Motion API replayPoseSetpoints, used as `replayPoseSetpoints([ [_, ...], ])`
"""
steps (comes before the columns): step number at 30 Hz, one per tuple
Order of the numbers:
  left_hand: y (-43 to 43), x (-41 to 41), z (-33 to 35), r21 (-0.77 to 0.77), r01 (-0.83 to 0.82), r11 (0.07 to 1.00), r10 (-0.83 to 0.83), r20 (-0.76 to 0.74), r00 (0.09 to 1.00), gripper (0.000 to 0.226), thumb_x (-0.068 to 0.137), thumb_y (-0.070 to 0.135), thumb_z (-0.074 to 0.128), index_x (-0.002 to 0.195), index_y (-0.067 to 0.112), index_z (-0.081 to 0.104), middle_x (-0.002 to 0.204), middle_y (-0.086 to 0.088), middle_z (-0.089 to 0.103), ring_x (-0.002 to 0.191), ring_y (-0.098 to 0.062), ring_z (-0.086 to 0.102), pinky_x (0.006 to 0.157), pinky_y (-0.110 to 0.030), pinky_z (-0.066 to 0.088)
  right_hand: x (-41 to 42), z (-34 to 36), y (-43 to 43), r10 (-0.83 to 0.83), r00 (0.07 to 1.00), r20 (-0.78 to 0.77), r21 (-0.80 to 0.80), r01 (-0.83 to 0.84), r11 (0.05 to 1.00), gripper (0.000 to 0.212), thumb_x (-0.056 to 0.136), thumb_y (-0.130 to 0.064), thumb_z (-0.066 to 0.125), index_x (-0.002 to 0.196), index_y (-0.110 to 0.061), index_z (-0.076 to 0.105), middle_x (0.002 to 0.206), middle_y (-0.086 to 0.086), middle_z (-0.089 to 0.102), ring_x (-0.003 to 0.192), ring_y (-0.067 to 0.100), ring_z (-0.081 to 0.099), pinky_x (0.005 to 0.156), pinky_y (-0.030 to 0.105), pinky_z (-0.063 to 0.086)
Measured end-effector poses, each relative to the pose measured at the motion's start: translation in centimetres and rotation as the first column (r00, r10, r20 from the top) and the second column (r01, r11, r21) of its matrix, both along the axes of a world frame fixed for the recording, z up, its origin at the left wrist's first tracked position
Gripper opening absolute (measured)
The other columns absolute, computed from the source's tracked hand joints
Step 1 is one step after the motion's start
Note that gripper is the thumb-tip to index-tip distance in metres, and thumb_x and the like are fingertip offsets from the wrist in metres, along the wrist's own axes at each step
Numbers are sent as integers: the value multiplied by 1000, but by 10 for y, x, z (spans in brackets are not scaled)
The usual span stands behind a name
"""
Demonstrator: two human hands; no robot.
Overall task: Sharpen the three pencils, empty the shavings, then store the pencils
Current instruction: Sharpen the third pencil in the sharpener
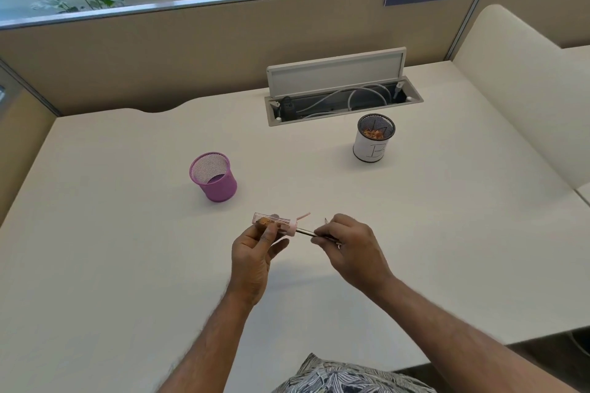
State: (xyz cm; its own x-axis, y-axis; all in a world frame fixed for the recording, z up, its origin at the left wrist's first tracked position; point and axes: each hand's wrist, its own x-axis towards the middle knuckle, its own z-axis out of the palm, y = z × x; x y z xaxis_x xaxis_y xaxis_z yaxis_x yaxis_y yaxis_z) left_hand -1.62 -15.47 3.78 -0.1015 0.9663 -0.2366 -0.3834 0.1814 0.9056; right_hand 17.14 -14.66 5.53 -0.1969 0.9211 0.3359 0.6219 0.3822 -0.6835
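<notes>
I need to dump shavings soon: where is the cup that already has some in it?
In the head view, the white-wrapped mesh cup stands far right on the desk, just before the open cable tray.

pencil tip hidden inside sharpener, rear end hidden by right hand

A clear tube sharpener with a pink end cap lies roughly level above the desk, brown shavings inside it. A dark pencil sticks into its pink end. A purple mesh cup stands empty at left; a black mesh cup wrapped in white paper holds shavings at right.
</notes>
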Motion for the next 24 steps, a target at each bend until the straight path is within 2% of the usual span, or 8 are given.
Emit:
replayPoseSetpoints([
  [2,1,0,0,-8,-5,1000,5,-4,1000,22,88,24,58,95,18,78,100,-9,76,96,-21,71,75,-27,56,-1,-1,1,3,999,-51,-68,-6,998,6,77,-7,78,82,-8,75,67,-11,52,58,0,44,58,15,34],
  [4,1,-1,-2,-15,-1,1000,1,-5,1000,22,87,25,58,96,17,77,100,-9,76,96,-20,71,76,-27,57,-1,-2,1,-22,992,-127,-191,-2,982,6,76,-7,79,79,-11,75,64,-10,56,58,2,48,58,15,36],
  [7,1,-2,-3,-19,27,999,-27,-14,1000,23,87,25,58,98,15,76,101,-8,76,96,-20,71,79,-29,57,-1,1,1,-117,945,-304,-473,-43,880,14,76,-9,80,72,-22,75,62,-1,67,57,7,58,55,25,48],
  [10,0,-4,-3,-24,44,999,-44,-3,999,24,87,25,58,98,15,77,104,-9,75,97,-21,71,79,-29,58,4,5,4,-108,926,-363,-602,-144,785,14,78,-11,78,68,-21,75,57,-2,66,54,12,60,48,18,43],
  [16,0,-4,-3,-8,99,995,-99,12,995,26,88,25,56,99,18,78,103,-5,76,101,-21,71,81,-28,56,13,13,9,-193,850,-491,-771,-321,550,12,81,-6,75,69,-7,72,63,10,66,49,16,55,41,21,36],
  [21,1,-4,-3,-2,123,992,-123,35,992,27,89,23,55,100,18,79,108,-4,75,102,-24,71,81,-27,56,17,12,12,-372,754,-542,-840,-506,197,14,87,-6,67,73,-5,71,66,10,63,46,11,51,35,16,34],
  [22,1,-4,-3,-4,123,992,-123,40,992,27,89,23,56,100,18,79,108,-5,75,103,-25,70,81,-28,56,18,11,13,-380,749,-543,-836,-526,157,18,88,-8,66,72,-7,73,66,8,63,47,9,52,35,15,35],
  [24,0,-4,-4,-8,112,994,-111,48,993,27,88,22,56,101,18,79,107,-6,75,102,-26,71,81,-28,56,18,9,13,-370,748,-552,-829,-539,146,19,88,-8,65,71,-8,74,67,6,63,49,8,52,37,15,37],
])
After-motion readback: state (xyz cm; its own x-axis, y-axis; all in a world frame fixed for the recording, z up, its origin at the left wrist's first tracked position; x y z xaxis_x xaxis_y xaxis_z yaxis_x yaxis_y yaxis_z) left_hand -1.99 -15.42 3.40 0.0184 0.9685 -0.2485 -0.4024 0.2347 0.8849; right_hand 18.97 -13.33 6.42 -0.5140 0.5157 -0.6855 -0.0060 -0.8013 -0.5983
